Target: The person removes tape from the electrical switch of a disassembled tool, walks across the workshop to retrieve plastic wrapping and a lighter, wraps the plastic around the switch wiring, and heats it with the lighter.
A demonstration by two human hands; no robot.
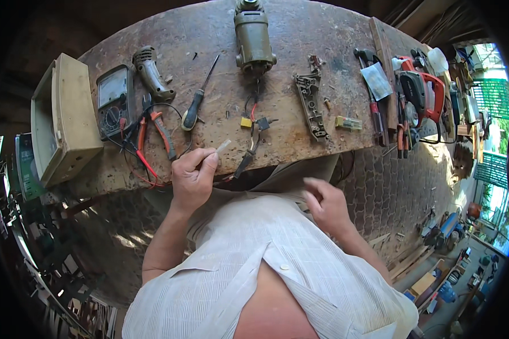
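little clear piece (224,145) pinched in left hand (193,174), thumb to forefinger, right by the bench (328,39)'s near edge | right hand (327,206) loosely curled, off the bench (can't tell if anything's in it, tbh) | screwdriver (194,107), olive motor housing (253,39) farther back

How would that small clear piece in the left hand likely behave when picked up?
The clear piece is probably very light, being tiny and pinched in the left hand. It juts out without visible sagging, so it may be fairly stiff. Its shiny look suggests it could be slippery.
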